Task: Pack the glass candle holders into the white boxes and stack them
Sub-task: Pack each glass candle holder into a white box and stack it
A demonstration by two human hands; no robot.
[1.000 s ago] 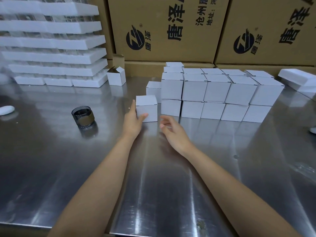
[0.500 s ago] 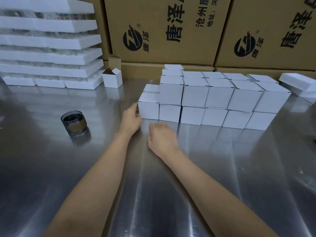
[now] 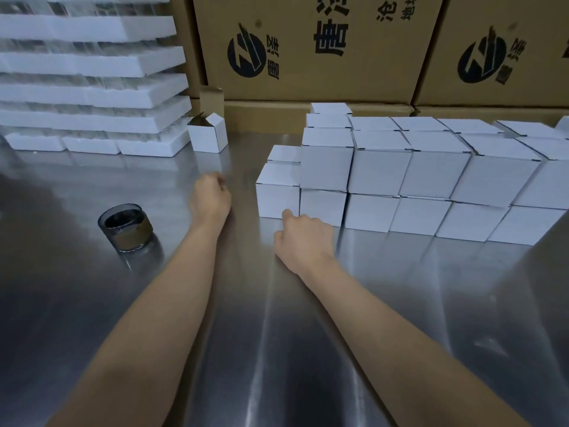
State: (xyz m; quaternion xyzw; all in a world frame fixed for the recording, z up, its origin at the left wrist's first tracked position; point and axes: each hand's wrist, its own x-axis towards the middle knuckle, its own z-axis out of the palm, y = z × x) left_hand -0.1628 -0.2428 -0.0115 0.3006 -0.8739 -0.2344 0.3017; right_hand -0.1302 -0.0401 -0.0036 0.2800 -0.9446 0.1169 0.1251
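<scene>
Head camera, one view. My left hand (image 3: 211, 200) hovers over the brushed-steel table (image 3: 277, 349) near its middle, fingers curled in, blurred, with nothing seen in it. My right hand (image 3: 303, 238) rests on the table with fingers curled under and holds nothing; one knuckle touches the lower front of the closed white cardboard box (image 3: 277, 195) at the left end of the stack.

The stack of closed white boxes (image 3: 431, 171) runs two high from mid-table toward the right edge, with further rows behind it. The smoked dark glass candle holder (image 3: 126, 228), wearing a brown band, stands upright and unpacked toward the left edge, well apart from the stack and left of my left hand.

One white box with its flaps open (image 3: 207, 135) stands toward the far edge, just beside the piled white foam trays (image 3: 86, 87) in the far left corner. Brown printed cartons (image 3: 323, 47) line the far edge.
</scene>
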